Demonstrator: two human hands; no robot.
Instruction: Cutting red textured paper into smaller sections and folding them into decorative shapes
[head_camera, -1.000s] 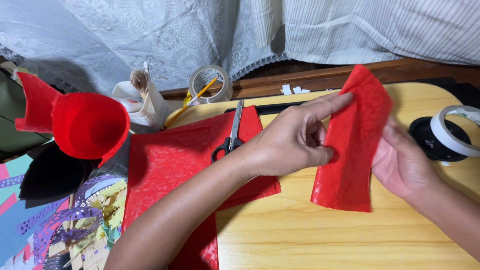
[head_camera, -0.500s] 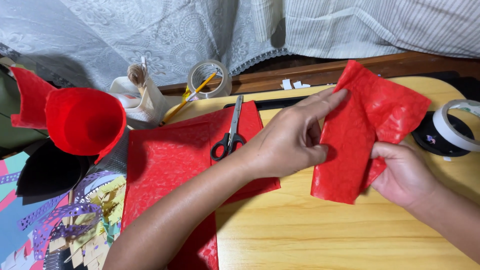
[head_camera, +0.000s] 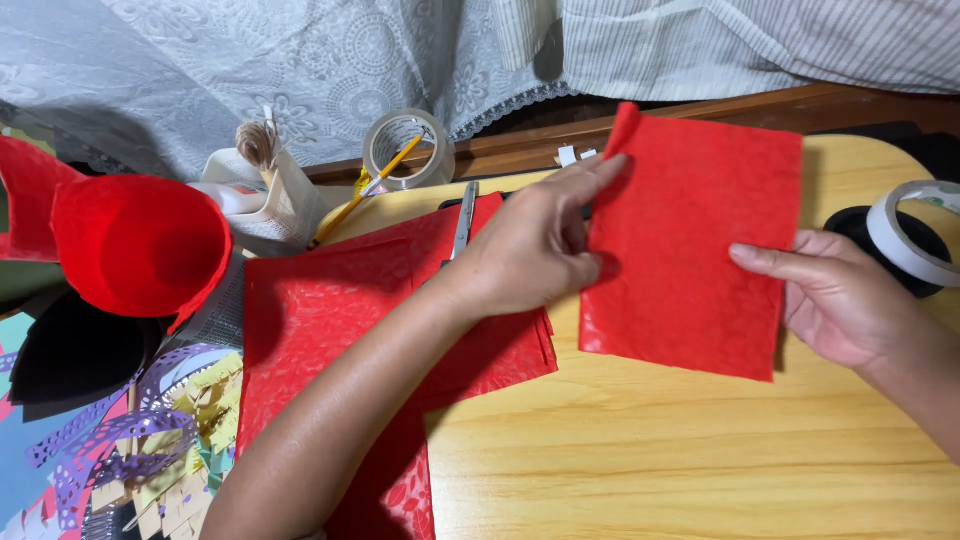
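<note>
Yellow wooden tabletop (head_camera: 650, 460) | red paper sheet (head_camera: 690, 250) looks thin, light, floppy | left hand (head_camera: 535, 250) pinches its left edge | right hand (head_camera: 850, 300) holds right edge, fingers closed on it | best held by edges

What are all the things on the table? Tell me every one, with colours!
red paper piece: 1, red, held flat between both hands over the table
red paper sheets: a stack, red, on the table's left part under the left forearm
scissors: 1, metal blades, on the red sheets, handles hidden by the hand
wooden table: 1, light yellow
clear tape roll: 1, far edge
pencil: 1, yellow, by that roll
white tape roll: 1, right edge
red cone: 1, left
paper scraps: many, purple and yellow, bottom left
lace cloth: 1, white, behind
left hand: on the piece's left edge
right hand: at its right edge
</note>
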